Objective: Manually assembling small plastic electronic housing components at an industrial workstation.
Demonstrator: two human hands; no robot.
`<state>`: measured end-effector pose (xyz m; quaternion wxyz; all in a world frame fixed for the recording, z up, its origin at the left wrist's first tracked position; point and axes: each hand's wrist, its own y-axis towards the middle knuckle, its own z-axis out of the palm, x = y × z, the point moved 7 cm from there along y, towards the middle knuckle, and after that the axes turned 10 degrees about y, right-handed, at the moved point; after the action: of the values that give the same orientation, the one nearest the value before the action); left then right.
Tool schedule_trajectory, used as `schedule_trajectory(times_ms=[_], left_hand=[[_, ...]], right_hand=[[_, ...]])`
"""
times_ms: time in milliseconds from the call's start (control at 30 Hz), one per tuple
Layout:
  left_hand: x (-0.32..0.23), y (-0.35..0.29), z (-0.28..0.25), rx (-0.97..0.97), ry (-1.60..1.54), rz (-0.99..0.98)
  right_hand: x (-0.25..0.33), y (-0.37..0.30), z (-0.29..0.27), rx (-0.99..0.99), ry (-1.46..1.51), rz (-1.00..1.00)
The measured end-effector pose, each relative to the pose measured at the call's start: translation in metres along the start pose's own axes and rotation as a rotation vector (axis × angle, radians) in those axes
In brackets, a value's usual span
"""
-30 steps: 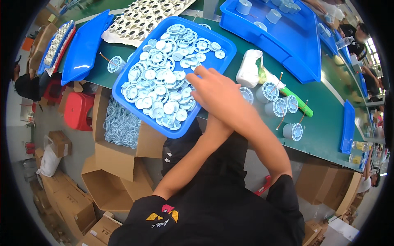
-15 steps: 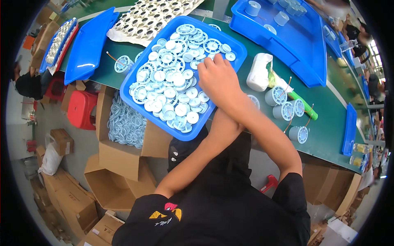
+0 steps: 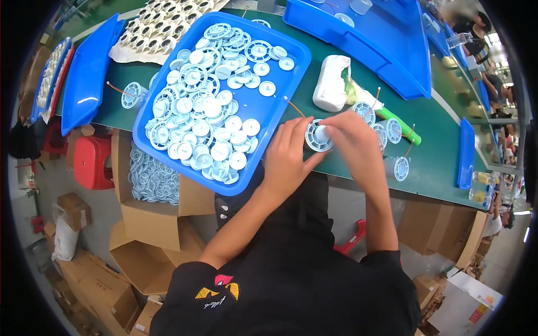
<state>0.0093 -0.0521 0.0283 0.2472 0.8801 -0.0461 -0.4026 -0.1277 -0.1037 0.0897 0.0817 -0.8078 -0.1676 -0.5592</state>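
My left hand [image 3: 284,159] wraps its fingers and thumb around a light-blue plastic spool [image 3: 314,143] with a spoked round face turned up and a thin orange wire sticking out. My right hand [image 3: 358,140] pinches a small pale round cap [image 3: 321,133] against the middle of that face. Just left of both hands lies a blue tray [image 3: 255,105] heaped with spoked rings and small round caps [image 3: 210,106]. To the right of my right hand, several similar wired spools [image 3: 393,130] stand on the green table. How deep the cap sits is hidden by my fingers.
Behind the hands lie a white plastic-wrapped bundle [image 3: 332,84] and a green tube [image 3: 413,134]. A large blue bin [image 3: 386,56] stands beyond. Another wired spool [image 3: 133,95] sits left of the tray, near a moulded pulp tray [image 3: 162,28]. Below are an open carton of rings [image 3: 152,176] and a red stool [image 3: 92,162].
My right hand has left the tray and come back right and nearer, now holding a cap on the spool. My forearms are no longer crossed. The whole view has shifted slightly.
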Motion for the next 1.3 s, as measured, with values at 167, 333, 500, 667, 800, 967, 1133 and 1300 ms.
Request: schedule_trajectory(times_ms=[167,333,500,667,800,967,1133,1300], left_hand=[[0.001,0.000,0.001,0.025,-0.015,0.008],[0.000,-0.002,-0.003,0.025,-0.024,0.008],[0.001,-0.004,-0.006,0.008,-0.004,0.007],[0.002,-0.002,-0.004,-0.006,-0.040,0.013],[0.002,-0.003,-0.003,0.003,-0.040,-0.002],[0.003,-0.004,-0.005,-0.009,-0.035,0.011],[0.004,-0.005,-0.007,-0.004,-0.040,0.025],[0.000,-0.003,-0.006,0.021,-0.060,0.047]], right_hand=[[-0.013,-0.004,0.003,-0.102,0.094,0.029],[0.001,-0.006,0.003,-0.099,-0.027,-0.002],[0.051,0.036,0.028,0.044,-0.277,-0.328],[0.034,0.150,0.090,0.168,-0.616,-0.591],[0.006,0.204,0.118,0.169,-0.716,-0.645],[0.008,0.212,0.125,0.213,-0.647,-0.643],[0.022,0.199,0.112,0.209,-0.422,-0.603],[0.009,0.172,0.058,0.116,0.127,-0.007]])
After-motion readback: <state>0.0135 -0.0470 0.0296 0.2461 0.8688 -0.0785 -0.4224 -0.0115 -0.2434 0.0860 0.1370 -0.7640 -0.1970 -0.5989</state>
